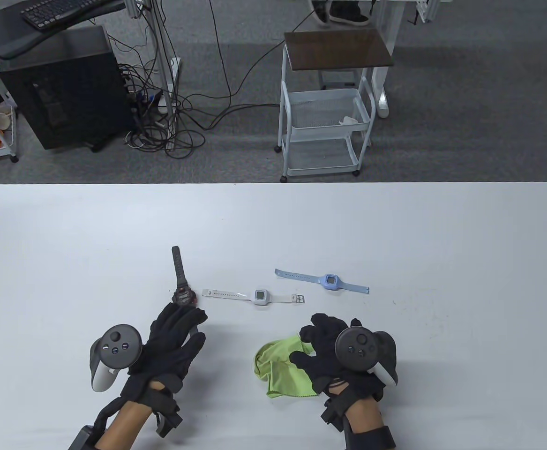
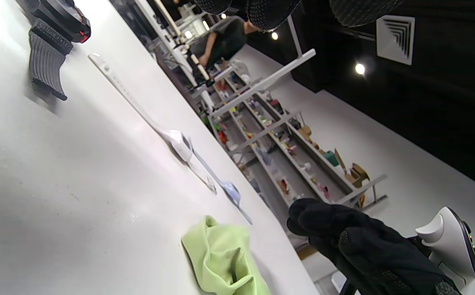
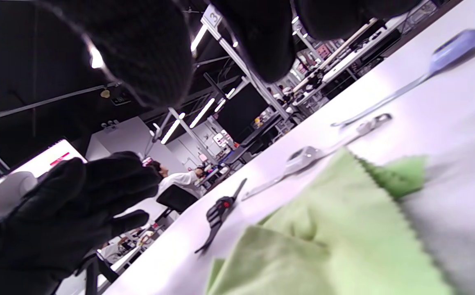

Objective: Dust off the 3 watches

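All three watches lie untouched on the white table (image 1: 395, 225), black rubber-strapped watch (image 1: 182, 281) left of the white-strapped digital watch (image 1: 259, 296), pale blue digital watch (image 1: 329, 281) right of it, while the right hand (image 1: 334, 349) clasps the lime-green microfibre cloth (image 1: 282, 365) and the left hand (image 1: 170, 344) hangs relaxed, so dusting looks barely started.

The left hand (image 1: 172, 344) hides the black watch's (image 1: 183, 293) near strap; the watch faces are too small to read.
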